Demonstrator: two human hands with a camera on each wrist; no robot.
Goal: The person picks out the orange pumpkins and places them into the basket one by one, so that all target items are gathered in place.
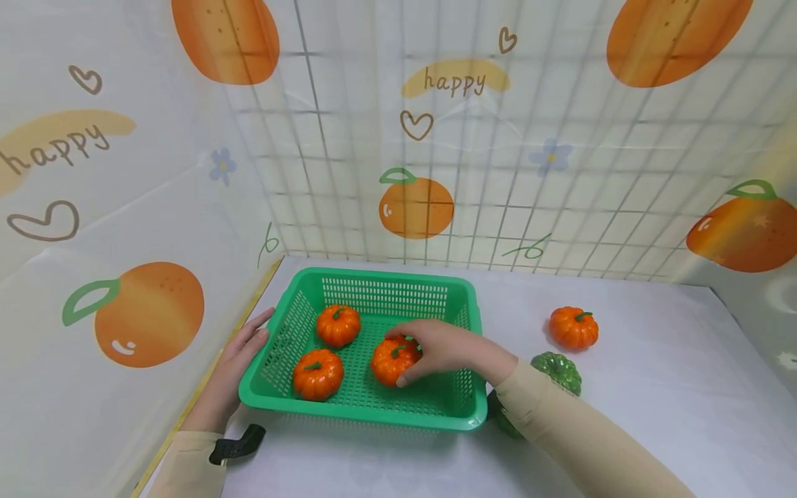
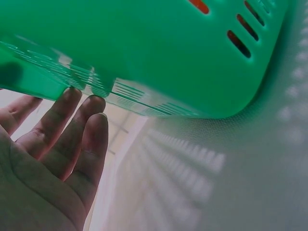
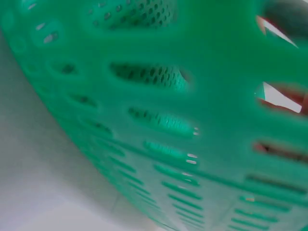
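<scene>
A green plastic basket (image 1: 367, 413) with slotted walls stands on the white tabletop. My right hand (image 1: 438, 346) reaches over its right wall and grips a small orange pumpkin (image 1: 387, 365), thumb on the near side and fingers on the far side. Two more orange pumpkins, one farther back (image 1: 338, 326) and one nearer (image 1: 317, 375), sit in the basket's left part. Outside the left wall, my left hand (image 1: 235, 363) touches the basket with extended fingers, as the left wrist view also shows. In the right wrist view the basket's wall (image 3: 216, 96) hides most of the right hand.
Right of the basket lie an orange pumpkin (image 1: 573, 328) and a green pumpkin (image 1: 557, 371). Another green thing (image 1: 507, 425) is mostly hidden beneath the right forearm. A patterned white curtain (image 1: 349, 180) rises behind the table, with a grid showing through.
</scene>
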